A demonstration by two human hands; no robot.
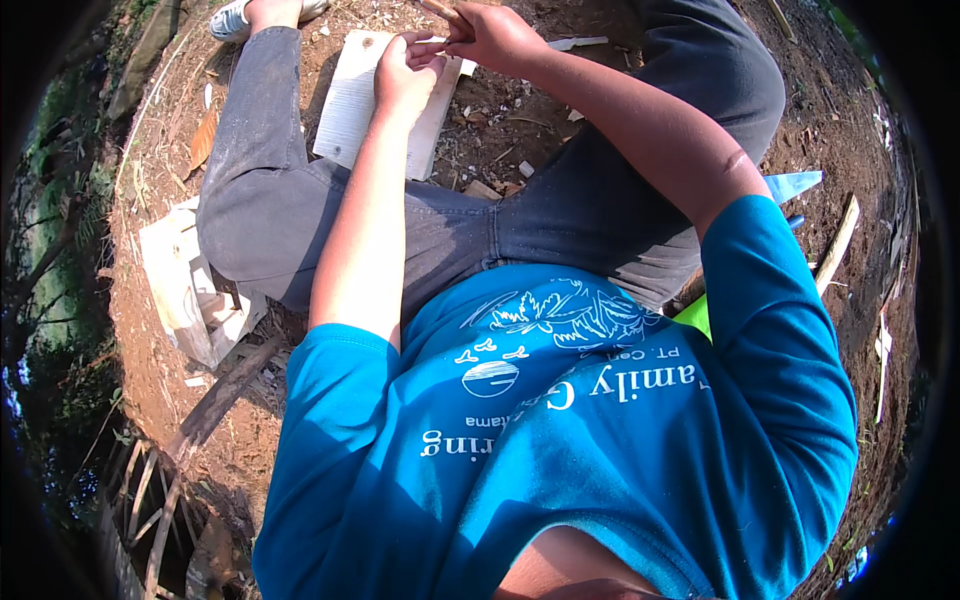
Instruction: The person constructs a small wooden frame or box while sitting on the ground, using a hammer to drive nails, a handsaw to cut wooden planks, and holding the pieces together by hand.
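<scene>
A pale wooden board lies on the ground between my legs, at the top of the view. Over its far right part is my left hand, fingers curled in close to the other hand; whatever small thing they may pinch is hidden. My right hand is closed around a slim brown wooden handle, just right of the left fingertips. That handle runs up out of the picture, so I cannot tell what tool it belongs to.
Cut wood blocks lie by my left knee, beside a dark branch. On my right are a light-blue flat pointed piece, a bright green object partly under my arm, and a wood strip. Wood chips litter the soil.
</scene>
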